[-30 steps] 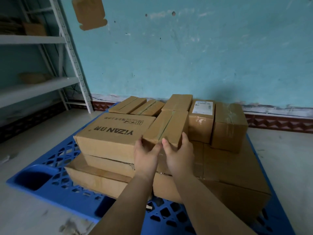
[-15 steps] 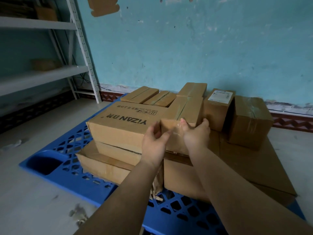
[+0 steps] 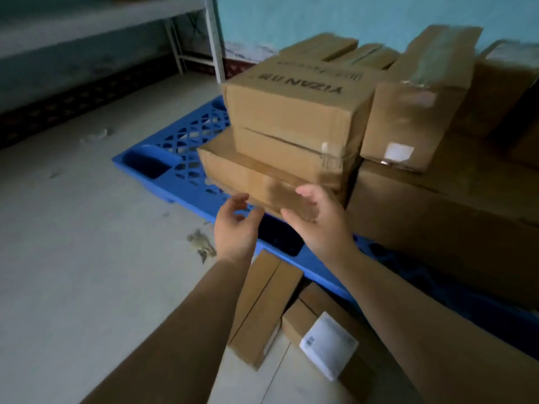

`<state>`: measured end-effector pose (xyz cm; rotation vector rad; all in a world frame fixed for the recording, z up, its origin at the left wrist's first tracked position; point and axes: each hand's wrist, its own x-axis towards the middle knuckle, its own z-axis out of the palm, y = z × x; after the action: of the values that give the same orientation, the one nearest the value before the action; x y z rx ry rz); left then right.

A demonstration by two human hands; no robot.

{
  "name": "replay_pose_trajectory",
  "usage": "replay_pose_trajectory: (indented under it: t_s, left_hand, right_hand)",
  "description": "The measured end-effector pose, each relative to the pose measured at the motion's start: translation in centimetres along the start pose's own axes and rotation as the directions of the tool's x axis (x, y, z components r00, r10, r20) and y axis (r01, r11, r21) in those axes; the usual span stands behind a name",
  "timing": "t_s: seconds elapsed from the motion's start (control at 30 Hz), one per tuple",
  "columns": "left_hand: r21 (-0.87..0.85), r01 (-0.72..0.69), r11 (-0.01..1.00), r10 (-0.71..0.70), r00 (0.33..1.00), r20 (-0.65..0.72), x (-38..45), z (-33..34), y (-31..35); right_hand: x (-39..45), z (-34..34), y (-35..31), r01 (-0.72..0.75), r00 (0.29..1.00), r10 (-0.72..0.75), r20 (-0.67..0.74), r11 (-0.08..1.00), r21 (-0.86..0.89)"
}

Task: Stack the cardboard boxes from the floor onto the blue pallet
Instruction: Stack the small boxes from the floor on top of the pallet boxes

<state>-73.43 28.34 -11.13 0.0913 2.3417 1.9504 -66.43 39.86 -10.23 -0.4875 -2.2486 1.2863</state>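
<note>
The blue pallet [image 3: 189,158] lies on the floor with several cardboard boxes stacked on it. A box printed YIZAN [image 3: 294,100] tops the left stack. Beside it stands a narrow taped box [image 3: 417,106]. My left hand [image 3: 236,228] and my right hand [image 3: 318,217] hover empty in front of the pallet's near edge, fingers loosely spread, touching nothing. On the floor below my arms lie a long flat box [image 3: 262,310] and a box with a white label [image 3: 326,339].
A metal shelving rack [image 3: 214,39] stands at the back left against the turquoise wall [image 3: 320,13]. Scraps of tape or paper [image 3: 201,243] litter the grey floor left of my hands. A large low box [image 3: 437,223] fills the pallet's right side.
My hands have let go of the narrow taped box, which stays on the stack, and pulled back and down. My view has dropped, bringing the boxes on the floor into sight.
</note>
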Motion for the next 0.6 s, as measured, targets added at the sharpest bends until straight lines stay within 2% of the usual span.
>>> replay_pose_trajectory:
  t_s: [0.07,0.13,0.23,0.33,0.4,0.47,0.5,0.53,0.6]
  left_hand:
    - [0.134,0.163,0.978,-0.152,0.985,-0.084,-0.4,-2.6,-4.5]
    - [0.216,0.281,0.935,-0.258,0.958,-0.129,-1.1,-4.8,-8.2]
    - [0.393,0.368,0.843,-0.372,0.926,-0.07,-2.1,-6.5,-12.1]
    - [0.542,0.377,0.751,-0.447,0.895,-0.003,-2.6,-6.6,-14.1]
    - [0.576,0.372,0.728,-0.487,0.872,0.053,-2.8,-6.4,-14.8]
    - [0.6,0.353,0.718,-0.52,0.845,0.126,-3.2,-6.1,-15.5]
    - [0.606,0.346,0.716,-0.533,0.832,0.155,-3.5,-6.0,-15.6]
    - [0.609,0.341,0.716,-0.541,0.823,0.176,-3.8,-6.0,-15.6]
    - [0.599,0.321,0.734,-0.528,0.824,0.206,-4.6,-6.2,-15.4]
  right_hand:
    - [-1.4,2.4,2.1,-0.107,0.98,0.123,0.155,0.988,-0.11]
    - [-2.9,4.2,4.1,-0.22,0.916,0.274,0.291,0.954,-0.206]
    - [-5.8,6.5,5.9,-0.429,0.761,0.506,0.407,0.862,-0.269]
    - [-8.8,8.5,7.1,-0.667,0.598,0.702,0.388,0.704,-0.244]
    - [-10.5,9.4,7.6,-0.666,0.574,0.74,0.351,0.671,-0.325]
    - [-11.9,9.5,7.6,-0.559,0.612,0.726,0.312,0.677,-0.479]
    - [-12.5,9.5,7.5,-0.541,0.635,0.715,0.292,0.681,-0.493]
    - [-13.1,9.5,7.4,-0.56,0.623,0.725,0.294,0.676,-0.479]
    - [-14.3,9.7,7.1,-0.702,0.543,0.768,0.339,0.637,-0.318]
